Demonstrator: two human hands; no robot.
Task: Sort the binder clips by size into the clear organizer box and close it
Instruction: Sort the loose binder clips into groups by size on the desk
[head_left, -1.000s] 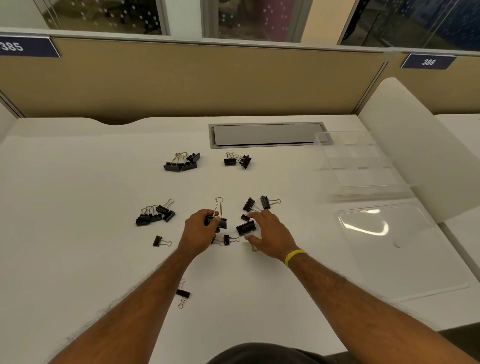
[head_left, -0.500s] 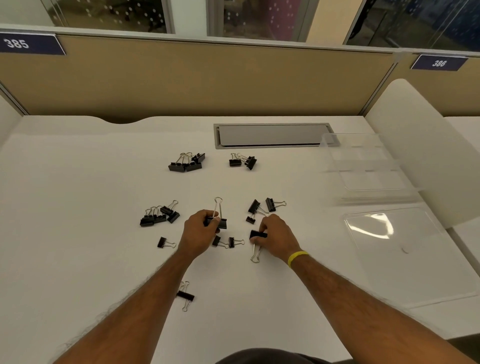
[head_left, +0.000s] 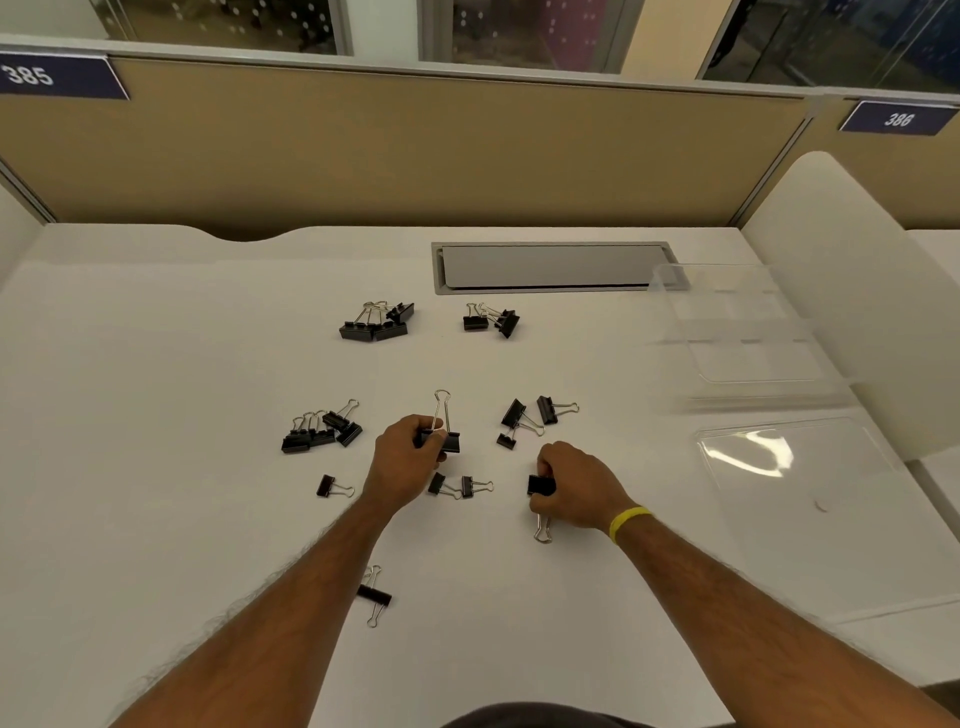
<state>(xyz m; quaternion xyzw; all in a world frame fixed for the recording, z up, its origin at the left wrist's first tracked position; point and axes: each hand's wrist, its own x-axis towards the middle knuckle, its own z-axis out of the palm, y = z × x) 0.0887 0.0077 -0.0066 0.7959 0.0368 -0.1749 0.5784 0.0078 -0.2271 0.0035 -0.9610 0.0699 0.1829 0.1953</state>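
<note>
Black binder clips lie scattered on the white desk. My left hand (head_left: 402, 460) grips a large clip (head_left: 447, 439) whose wire handle points away from me. My right hand (head_left: 576, 486) holds another large clip (head_left: 541, 486), its handle pointing toward me. Two small clips (head_left: 460, 487) lie between my hands. Groups of clips sit at the left (head_left: 322, 431), far centre-left (head_left: 376, 325), far centre (head_left: 491, 319) and just beyond my right hand (head_left: 535, 415). The clear organizer box (head_left: 748, 338) stands open at the right, its lid (head_left: 795, 467) lying flat in front of it.
A single small clip (head_left: 332, 487) lies left of my left wrist, and a larger one (head_left: 375, 595) sits beside my left forearm. A grey cable hatch (head_left: 550, 267) is set into the desk's far side. A white partition (head_left: 841, 291) rises at the right.
My right hand closed on a large clip and drew it toward me and to the right. My left hand kept hold of its clip in about the same place.
</note>
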